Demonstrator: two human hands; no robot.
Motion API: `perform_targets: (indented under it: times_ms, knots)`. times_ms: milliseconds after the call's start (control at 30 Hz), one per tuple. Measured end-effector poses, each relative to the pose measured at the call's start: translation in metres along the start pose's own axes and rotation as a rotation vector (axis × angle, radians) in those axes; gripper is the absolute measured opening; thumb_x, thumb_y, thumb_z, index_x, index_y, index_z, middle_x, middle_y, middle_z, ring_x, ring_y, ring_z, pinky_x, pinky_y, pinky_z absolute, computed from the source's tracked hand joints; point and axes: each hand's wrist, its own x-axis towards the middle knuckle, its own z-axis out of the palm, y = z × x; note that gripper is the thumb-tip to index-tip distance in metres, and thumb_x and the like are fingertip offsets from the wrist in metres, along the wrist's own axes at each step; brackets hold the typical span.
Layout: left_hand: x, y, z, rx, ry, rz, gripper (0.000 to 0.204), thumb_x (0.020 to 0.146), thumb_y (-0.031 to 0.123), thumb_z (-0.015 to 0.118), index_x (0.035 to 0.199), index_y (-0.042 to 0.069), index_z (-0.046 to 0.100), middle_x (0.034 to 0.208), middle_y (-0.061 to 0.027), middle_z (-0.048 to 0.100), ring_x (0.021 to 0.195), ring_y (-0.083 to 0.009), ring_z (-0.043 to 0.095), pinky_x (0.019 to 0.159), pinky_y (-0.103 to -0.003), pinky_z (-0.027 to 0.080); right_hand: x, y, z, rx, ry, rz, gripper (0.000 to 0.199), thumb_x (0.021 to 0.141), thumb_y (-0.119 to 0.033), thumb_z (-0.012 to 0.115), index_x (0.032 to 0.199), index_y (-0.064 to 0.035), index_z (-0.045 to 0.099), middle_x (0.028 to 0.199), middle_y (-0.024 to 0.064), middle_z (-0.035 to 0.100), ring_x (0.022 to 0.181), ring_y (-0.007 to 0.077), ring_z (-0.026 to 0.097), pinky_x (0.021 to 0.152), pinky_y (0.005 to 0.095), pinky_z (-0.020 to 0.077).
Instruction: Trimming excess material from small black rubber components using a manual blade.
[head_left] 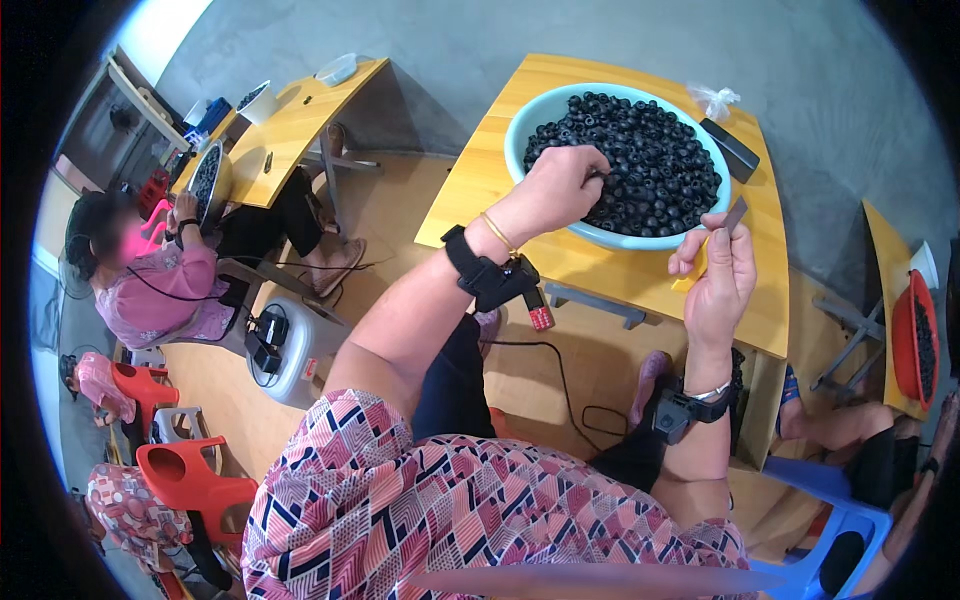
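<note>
A light-blue basin point(522, 172) full of small black ring-shaped pieces point(650, 150) stands on the wooden table in front of me. Over the basin's near left side, my left hand point(568, 187) is closed, fingertips pinched down at the black pieces; what lies between them, if anything, is hidden. By the basin's near right rim, my right hand point(718, 262) is wrapped round a yellow-handled knife point(735, 213), its flat dark blade pointing up past the fingers. The yellow handle shows partly beside the palm.
A black oblong box point(731, 152) and a clear plastic bag point(714, 98) lie right of the basin. Other people sit left and right, with a red basin point(912, 335) at far right. A cable point(560, 370) crosses the floor. A blue chair point(835, 510) stands at lower right.
</note>
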Motion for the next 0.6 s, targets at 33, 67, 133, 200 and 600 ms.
perform_targets:
  times_ms: [33, 67, 133, 200, 600]
  knots:
    - [-0.002, 0.004, -0.003, -0.252, 0.006, -0.077, 0.018, 0.078, 0.002, 0.05, 0.093, -0.001, 0.058, 0.075, -0.0101, 0.062, 0.067, -0.0185, 0.062, 0.059, -0.03, 0.05, -0.001, -0.001, -0.002, -0.043, -0.011, -0.002, 0.018, 0.092, -0.017, 0.04, 0.09, -0.0014, 0.05, 0.066, 0.0052, 0.049, 0.057, 0.0104, 0.044, 0.054, 0.0235, 0.0394]
    - [-0.005, 0.009, -0.006, -0.595, -0.089, -0.16, 0.021, 0.083, 0.002, 0.05, 0.102, -0.002, 0.055, 0.081, -0.0054, 0.06, 0.069, -0.0111, 0.059, 0.061, -0.025, 0.05, -0.001, -0.002, -0.004, -0.086, -0.022, -0.004, 0.018, 0.092, -0.017, 0.04, 0.09, -0.0017, 0.05, 0.066, 0.0053, 0.05, 0.057, 0.0103, 0.045, 0.054, 0.0225, 0.0387]
    - [-0.017, 0.016, -0.002, -0.901, -0.076, -0.191, 0.021, 0.083, 0.003, 0.05, 0.103, -0.002, 0.054, 0.083, -0.0061, 0.06, 0.071, -0.0121, 0.059, 0.064, -0.026, 0.051, -0.002, -0.007, 0.001, -0.104, -0.037, 0.005, 0.018, 0.092, -0.018, 0.04, 0.089, -0.002, 0.05, 0.066, 0.005, 0.049, 0.058, 0.0101, 0.045, 0.054, 0.0218, 0.0381]
    - [-0.025, 0.012, 0.001, -1.348, -0.15, -0.176, 0.024, 0.084, 0.006, 0.053, 0.107, -0.001, 0.052, 0.088, -0.0091, 0.06, 0.076, -0.0143, 0.059, 0.071, -0.028, 0.051, -0.003, -0.008, 0.004, -0.125, -0.046, 0.011, 0.019, 0.092, -0.018, 0.04, 0.088, -0.0023, 0.05, 0.066, 0.0047, 0.049, 0.058, 0.0099, 0.045, 0.055, 0.021, 0.0376]
    - [-0.05, 0.032, 0.022, -1.667, -0.231, -0.119, 0.023, 0.085, 0.009, 0.053, 0.104, -0.002, 0.054, 0.082, -0.0069, 0.059, 0.072, -0.0127, 0.057, 0.069, -0.027, 0.049, -0.009, -0.02, 0.022, -0.609, -0.163, -0.114, 0.018, 0.08, -0.005, 0.058, 0.097, -0.0017, 0.052, 0.08, 0.0, 0.05, 0.068, 0.0051, 0.046, 0.062, 0.0177, 0.0383]
